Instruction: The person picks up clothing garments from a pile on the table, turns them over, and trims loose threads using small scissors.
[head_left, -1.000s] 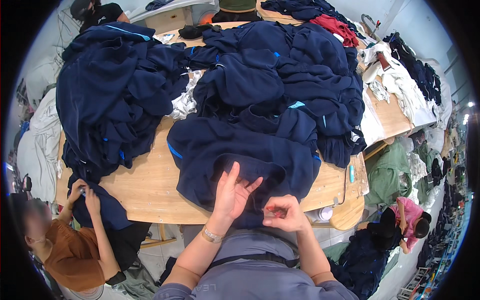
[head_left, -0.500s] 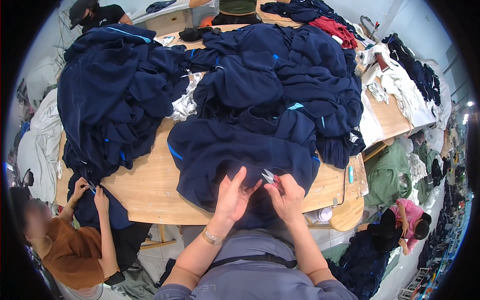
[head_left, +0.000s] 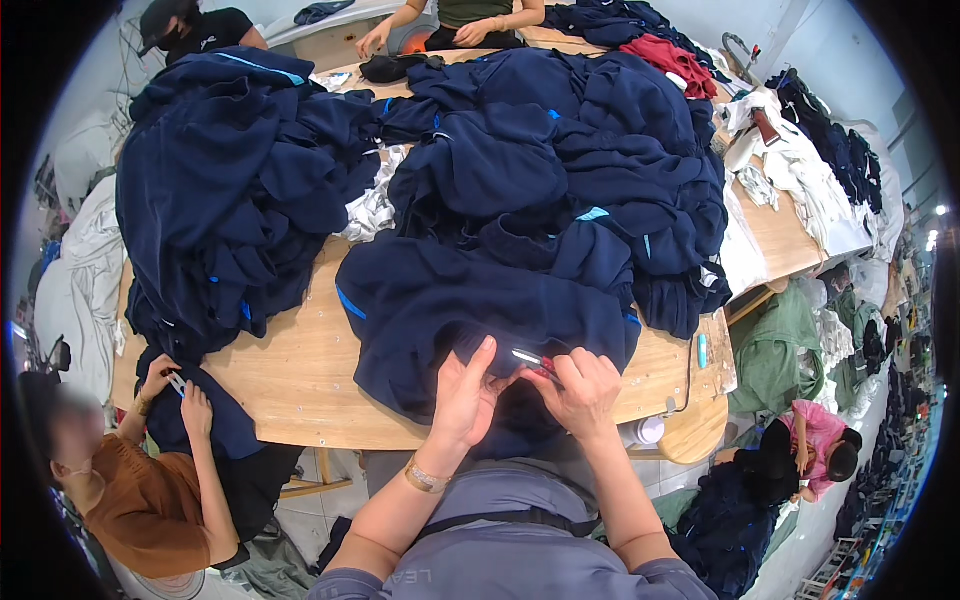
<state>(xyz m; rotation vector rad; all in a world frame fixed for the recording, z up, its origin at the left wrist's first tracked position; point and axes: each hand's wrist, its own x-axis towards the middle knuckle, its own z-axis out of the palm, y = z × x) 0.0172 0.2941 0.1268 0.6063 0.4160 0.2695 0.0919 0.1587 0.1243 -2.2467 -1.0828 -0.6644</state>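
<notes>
A navy garment (head_left: 430,290) lies in front of me, its near part gathered at my hands and hanging over the table edge. My left hand (head_left: 464,400) is closed on the garment's dark cloth, thumb raised. Close beside it, my right hand (head_left: 580,388) grips small red-handled thread snips (head_left: 532,360). Their blades point left over the cloth, toward my left thumb, and look closed. Exactly what the blade tips touch is too dark and blurred to tell.
Large heaps of navy garments (head_left: 230,170) cover the wooden table (head_left: 300,385). A co-worker in brown (head_left: 150,500) handles navy cloth at left; another in pink (head_left: 825,435) sits at lower right. White cloth (head_left: 800,190) and a turquoise item (head_left: 702,350) lie to the right.
My right hand has turned slightly and the snips' blades have come together. My left hand has hardly moved. Across the table, a co-worker's hands have come into view.
</notes>
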